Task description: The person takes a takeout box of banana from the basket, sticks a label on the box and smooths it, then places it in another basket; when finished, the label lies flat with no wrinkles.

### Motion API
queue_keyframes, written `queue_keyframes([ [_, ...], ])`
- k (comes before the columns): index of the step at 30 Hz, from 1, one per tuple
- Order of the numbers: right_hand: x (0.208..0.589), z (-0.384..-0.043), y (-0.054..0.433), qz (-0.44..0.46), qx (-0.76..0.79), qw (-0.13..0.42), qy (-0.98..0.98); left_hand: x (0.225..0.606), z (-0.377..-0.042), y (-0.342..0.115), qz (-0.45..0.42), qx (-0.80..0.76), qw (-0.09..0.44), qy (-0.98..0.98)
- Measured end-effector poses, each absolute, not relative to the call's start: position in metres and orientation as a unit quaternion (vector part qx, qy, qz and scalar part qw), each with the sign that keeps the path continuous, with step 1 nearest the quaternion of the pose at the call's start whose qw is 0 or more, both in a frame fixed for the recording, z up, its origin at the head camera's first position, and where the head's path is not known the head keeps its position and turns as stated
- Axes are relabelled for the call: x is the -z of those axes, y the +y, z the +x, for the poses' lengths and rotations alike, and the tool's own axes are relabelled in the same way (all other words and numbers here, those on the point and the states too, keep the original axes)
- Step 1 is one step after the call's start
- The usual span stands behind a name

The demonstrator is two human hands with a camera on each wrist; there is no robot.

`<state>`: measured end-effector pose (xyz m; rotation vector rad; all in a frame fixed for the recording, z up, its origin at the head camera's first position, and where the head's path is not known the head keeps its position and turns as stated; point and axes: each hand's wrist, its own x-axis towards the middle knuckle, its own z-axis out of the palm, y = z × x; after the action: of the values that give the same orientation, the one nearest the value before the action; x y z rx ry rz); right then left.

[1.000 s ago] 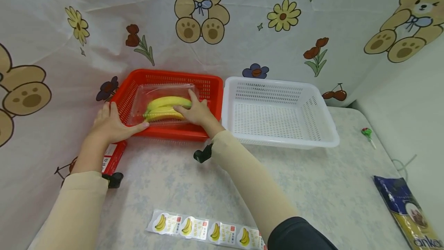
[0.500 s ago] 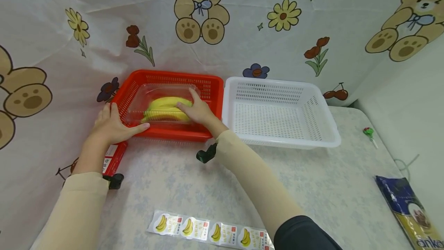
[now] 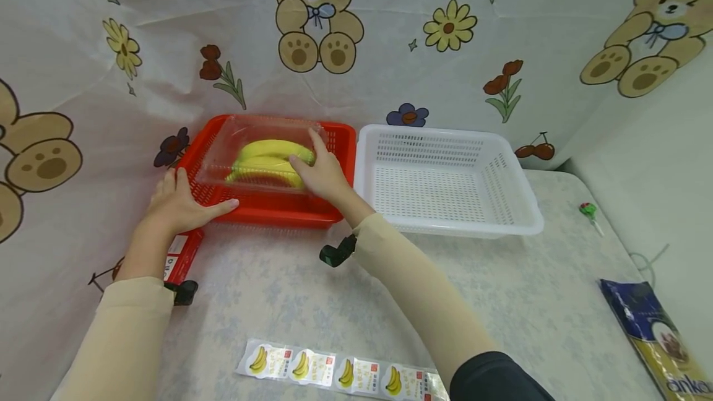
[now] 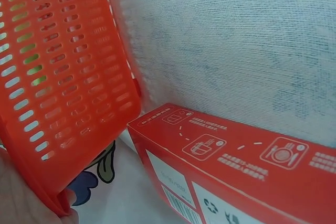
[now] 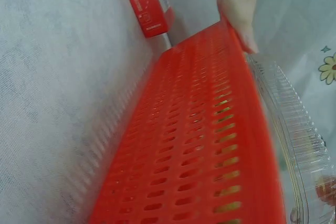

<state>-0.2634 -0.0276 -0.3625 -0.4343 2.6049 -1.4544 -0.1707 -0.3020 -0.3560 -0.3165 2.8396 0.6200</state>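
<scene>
Bananas [image 3: 270, 163] show yellow through a clear plastic box [image 3: 220, 153], raised and tilted within the red basket [image 3: 278, 210]. My right hand [image 3: 325, 175] holds the box by its right end, thumb on the near side and fingers toward the back. At the basket's left front corner, my left hand [image 3: 177, 204] grips the rim, thumb stretched along the front edge. In the left wrist view that hand's fingers [image 4: 31, 198] wrap the basket's corner. The right wrist view shows the box's ridged edge [image 5: 294, 124] above the rim; the right hand is out of sight there.
A white basket [image 3: 445, 228] stands right beside the red one. A red printed carton [image 3: 182, 255] lies below my left hand. Banana stickers [image 3: 334, 370] lie along the near edge. On the right are a lollipop [image 3: 589, 212] and a blue-and-gold packet [image 3: 648, 327].
My right hand has lifted the box of bananas up and toward the back, and the box has tilted. My left hand has stayed on the basket's rim.
</scene>
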Motion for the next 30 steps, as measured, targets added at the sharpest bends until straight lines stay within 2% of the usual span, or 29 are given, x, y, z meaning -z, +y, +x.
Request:
queue_keyframes([
  [6, 0.346, -0.256, -0.013, -0.152, 0.497, 0.042, 0.853, 0.357, -0.171, -0.303, -0.110, -0.208, 0.107, 0.966],
  [24, 0.311, -0.234, 0.043, -0.177, 0.526, 0.046, 0.831, 0.360, -0.171, -0.303, -0.100, -0.211, 0.089, 0.968],
  [27, 0.307, -0.228, 0.054, -0.170, 0.533, 0.052, 0.827, 0.358, -0.170, -0.303, -0.083, -0.224, 0.062, 0.969],
  [30, 0.304, -0.223, 0.065, -0.163, 0.538, 0.055, 0.825, 0.352, -0.167, -0.302, -0.071, -0.281, 0.002, 0.957],
])
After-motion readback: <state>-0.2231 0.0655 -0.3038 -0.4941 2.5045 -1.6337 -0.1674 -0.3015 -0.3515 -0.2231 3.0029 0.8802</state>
